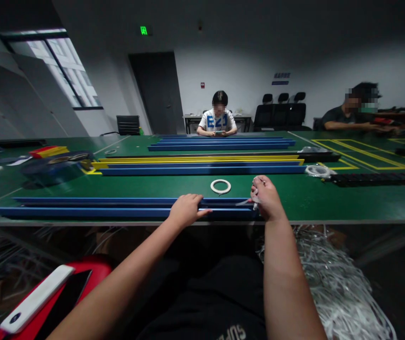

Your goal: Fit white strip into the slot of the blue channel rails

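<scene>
Along the near table edge lies a long blue channel-shaped rail (92,213), its two raised sides running left to right. My left hand (187,209) rests over its middle, thumb stretched to the right and apart from the fingers. Above the rail's right end, my right hand (269,200) is closed around a small roll of whitish tape (254,194), partly hidden by the fingers. From it a thin strip of tape (244,203) reaches left toward the rail. Just beyond the rail, a white ring-shaped tape roll (220,186) lies flat on the green table (174,185).
More blue rails (202,170) and yellow rails (188,161) lie across the table. Wrapped rolls (317,171) sit at right. A heap of white strips (344,283) fills the floor below. A red stool (92,271) stands at left. Two people sit beyond.
</scene>
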A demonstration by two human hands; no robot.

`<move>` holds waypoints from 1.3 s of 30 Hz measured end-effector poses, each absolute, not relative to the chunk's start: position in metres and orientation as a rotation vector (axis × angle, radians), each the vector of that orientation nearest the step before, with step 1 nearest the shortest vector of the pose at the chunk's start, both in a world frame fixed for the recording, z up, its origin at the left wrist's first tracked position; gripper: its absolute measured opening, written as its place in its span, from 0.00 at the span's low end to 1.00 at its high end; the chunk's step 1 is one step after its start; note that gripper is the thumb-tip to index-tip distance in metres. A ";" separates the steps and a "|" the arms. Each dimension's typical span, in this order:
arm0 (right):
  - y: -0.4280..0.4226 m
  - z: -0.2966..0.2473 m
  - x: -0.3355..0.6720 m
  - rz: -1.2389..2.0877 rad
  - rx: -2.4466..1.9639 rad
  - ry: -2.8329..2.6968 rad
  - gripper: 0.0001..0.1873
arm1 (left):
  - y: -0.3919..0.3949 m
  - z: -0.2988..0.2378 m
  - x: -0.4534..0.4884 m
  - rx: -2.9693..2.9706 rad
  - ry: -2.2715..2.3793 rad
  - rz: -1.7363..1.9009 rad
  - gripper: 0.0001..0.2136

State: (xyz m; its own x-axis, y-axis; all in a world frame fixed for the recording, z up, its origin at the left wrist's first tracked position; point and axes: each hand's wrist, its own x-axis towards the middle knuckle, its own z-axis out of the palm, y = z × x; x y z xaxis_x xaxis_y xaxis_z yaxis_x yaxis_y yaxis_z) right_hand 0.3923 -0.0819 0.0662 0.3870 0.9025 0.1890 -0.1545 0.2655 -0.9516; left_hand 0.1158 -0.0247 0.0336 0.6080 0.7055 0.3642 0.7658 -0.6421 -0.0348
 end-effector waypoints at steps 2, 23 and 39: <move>-0.084 0.068 0.394 0.763 -1.130 -0.908 0.19 | -0.020 0.033 0.096 -2.646 -1.239 -0.463 0.30; -0.072 0.026 0.404 0.695 -1.917 -1.837 0.09 | -0.008 0.029 0.042 -2.596 -1.274 -0.503 0.28; -0.083 0.046 0.425 0.250 -1.838 -1.546 0.11 | -0.008 0.026 0.043 -2.576 -1.282 -0.508 0.24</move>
State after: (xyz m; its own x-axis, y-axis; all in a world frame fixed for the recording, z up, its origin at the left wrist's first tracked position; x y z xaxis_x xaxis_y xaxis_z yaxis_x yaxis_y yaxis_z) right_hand 0.4249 -0.0830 0.0460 0.2648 0.9204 0.2875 0.7828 -0.0311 -0.6215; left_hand 0.0428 -0.0081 0.0255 0.5598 0.7267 0.3981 0.8023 -0.5955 -0.0411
